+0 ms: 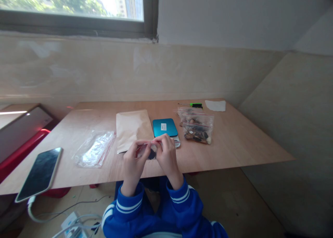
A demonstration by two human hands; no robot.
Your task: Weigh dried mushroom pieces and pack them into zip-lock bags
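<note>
Over the table's front edge, my left hand point(136, 161) and my right hand point(166, 158) pinch the top of a small clear zip bag point(152, 154) between them. Something dark shows inside it; the fingers cover much of the bag. Just behind my hands lie a blue tin point(164, 127) with a white label and, partly hidden by my right hand, a roundish silvery thing point(177, 143). A brown paper envelope point(134, 128) is behind my left hand. To the right stand several filled zip bags point(198, 132) holding brown, dark and pale pieces.
An open-looking clear plastic bag point(94, 149) lies flat on the left of the wooden table point(234, 144). A phone point(40, 172) with a white cable rests at the front left corner. Towards the back right are a green-and-black screwdriver point(195, 105) and a white paper piece point(215, 105).
</note>
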